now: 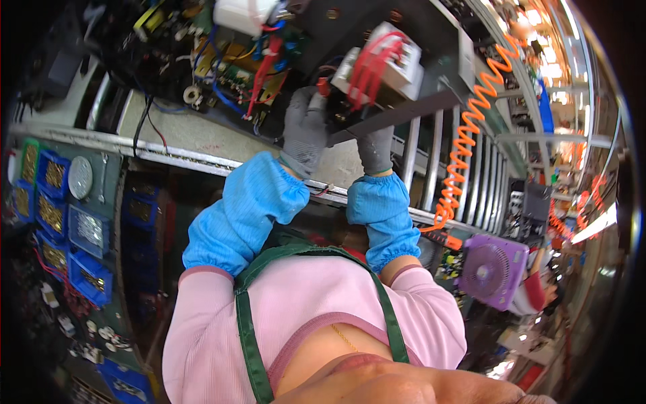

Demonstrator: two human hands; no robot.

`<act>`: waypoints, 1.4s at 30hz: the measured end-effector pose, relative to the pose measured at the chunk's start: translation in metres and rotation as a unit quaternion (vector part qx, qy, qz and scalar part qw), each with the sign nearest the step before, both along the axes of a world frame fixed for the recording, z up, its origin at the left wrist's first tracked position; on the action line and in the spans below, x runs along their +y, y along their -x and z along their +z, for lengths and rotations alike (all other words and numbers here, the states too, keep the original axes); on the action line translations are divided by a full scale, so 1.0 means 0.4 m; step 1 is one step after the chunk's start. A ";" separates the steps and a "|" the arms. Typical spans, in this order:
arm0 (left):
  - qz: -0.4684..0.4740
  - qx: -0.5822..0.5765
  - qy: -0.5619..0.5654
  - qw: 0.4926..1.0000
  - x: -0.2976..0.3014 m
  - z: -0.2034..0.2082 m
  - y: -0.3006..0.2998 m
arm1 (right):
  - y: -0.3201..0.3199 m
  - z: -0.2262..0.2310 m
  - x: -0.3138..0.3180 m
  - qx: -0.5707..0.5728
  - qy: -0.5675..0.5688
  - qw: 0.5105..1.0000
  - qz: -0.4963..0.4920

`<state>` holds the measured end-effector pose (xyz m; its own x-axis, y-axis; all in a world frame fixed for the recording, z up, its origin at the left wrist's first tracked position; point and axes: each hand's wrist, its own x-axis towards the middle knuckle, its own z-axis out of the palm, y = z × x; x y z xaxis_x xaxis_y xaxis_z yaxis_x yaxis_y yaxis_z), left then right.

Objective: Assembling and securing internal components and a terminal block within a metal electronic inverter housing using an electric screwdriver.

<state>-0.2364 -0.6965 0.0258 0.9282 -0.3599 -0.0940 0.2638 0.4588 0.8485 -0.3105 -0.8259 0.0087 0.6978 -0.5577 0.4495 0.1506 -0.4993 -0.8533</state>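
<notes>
At nine o'clock a row of blue bins (50, 202) holds brass-coloured small parts, with a round silver lid (80, 177) lying among them and more bins running down toward seven o'clock. A pale bench edge (182, 158) crosses from nine o'clock toward the centre, and above it, at eleven o'clock, a black chassis (168, 60) lies open, full of blue, red and yellow wires and a white block (242, 15) at twelve o'clock. The person's left hand (304, 128), in a grey glove with a blue sleeve cover (245, 212) below it, reaches up just left of centre and its fingers are curled against the lower edge of the chassis, touching it beside a small red part; whether it truly grips is not clear. Just right of it the right hand (375, 148), gloved the same, is closed on the dark metal edge (397, 114) under a white unit (380, 64) that carries a bundle of red wires at about one o'clock. Grey rollers (437, 158) of a conveyor run past that hand at two o'clock, and an orange coiled hose (471, 128) drops across them from one o'clock to three o'clock. At four o'clock stands a small purple fan (491, 269), well apart from both hands. A pink top and green apron straps fill six o'clock
</notes>
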 end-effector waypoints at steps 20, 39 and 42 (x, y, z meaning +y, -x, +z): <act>-0.029 -0.096 0.018 0.995 0.115 -0.118 -0.056 | 0.006 0.097 0.072 0.113 -0.125 0.964 0.204; -0.060 -0.249 -0.241 0.936 0.274 0.095 0.010 | 0.060 0.168 0.346 0.227 -0.048 0.972 0.048; -0.097 -0.250 -0.163 0.949 0.293 0.085 0.020 | 0.036 0.160 0.361 0.183 -0.091 0.979 0.028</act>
